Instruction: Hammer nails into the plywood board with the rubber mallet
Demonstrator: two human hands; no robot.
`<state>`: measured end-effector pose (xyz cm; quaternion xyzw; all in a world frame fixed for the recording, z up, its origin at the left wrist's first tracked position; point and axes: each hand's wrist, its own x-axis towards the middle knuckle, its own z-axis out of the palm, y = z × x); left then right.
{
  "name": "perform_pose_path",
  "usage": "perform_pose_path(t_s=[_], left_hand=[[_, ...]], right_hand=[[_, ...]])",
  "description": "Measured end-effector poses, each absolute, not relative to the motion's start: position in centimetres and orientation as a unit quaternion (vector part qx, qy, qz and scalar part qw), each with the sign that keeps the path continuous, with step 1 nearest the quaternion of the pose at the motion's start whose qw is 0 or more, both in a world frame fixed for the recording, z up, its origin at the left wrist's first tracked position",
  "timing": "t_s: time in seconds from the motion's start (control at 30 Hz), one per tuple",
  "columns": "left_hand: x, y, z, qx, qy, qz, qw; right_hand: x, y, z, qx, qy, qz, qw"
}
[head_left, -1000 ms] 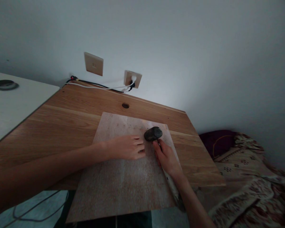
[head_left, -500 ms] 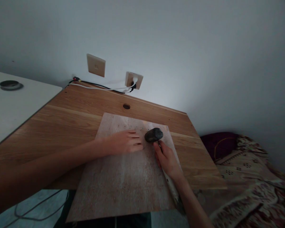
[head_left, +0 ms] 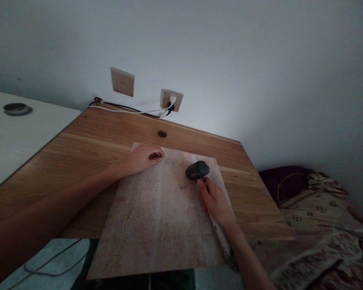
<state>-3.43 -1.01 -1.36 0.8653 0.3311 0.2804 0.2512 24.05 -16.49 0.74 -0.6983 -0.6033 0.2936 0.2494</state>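
Observation:
My right hand (head_left: 217, 201) is wrapped round a hammer (head_left: 197, 170) near its dark, blunt head, which rests on or just over a thin wooden board (head_left: 148, 225). The pale handle runs back beneath my forearm. At the board's far left part, my left hand (head_left: 145, 156) has thumb and finger pinched together at the surface; what they hold is too small to make out. Several tiny nail-like bits (head_left: 174, 161) stand in a row to the right of those fingertips. A few loose thin nails (head_left: 183, 187) lie left of my right hand.
The board lies on a wooden desk (head_left: 257, 213) and juts over its front edge. The desk has a round cable hole (head_left: 162, 134). Cables (head_left: 124, 109) run along the wall to a socket (head_left: 172, 100). A white tabletop (head_left: 27, 141) adjoins at left; patterned bedding (head_left: 320, 217) lies at right.
My left hand has moved left and away from me, from over the loose nails to the board's far part, and its fingers have closed into a pinch. The hammer stays nearly still.

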Motion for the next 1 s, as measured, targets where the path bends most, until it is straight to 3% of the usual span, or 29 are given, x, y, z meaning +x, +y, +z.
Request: perform_pose_path(t_s=[0.47, 1.0], left_hand=[[-2.9, -0.7, -2.5, 0.845, 0.357, 0.296, 0.267], [-2.7, -0.6, -2.8, 0.838, 0.360, 0.303, 0.277]], right_hand=[[20.2, -14.2, 2.6, -0.650, -0.629, 0.339, 0.259], [16.8, -10.5, 2.6, -0.624, -0.697, 0.277, 0.221]])
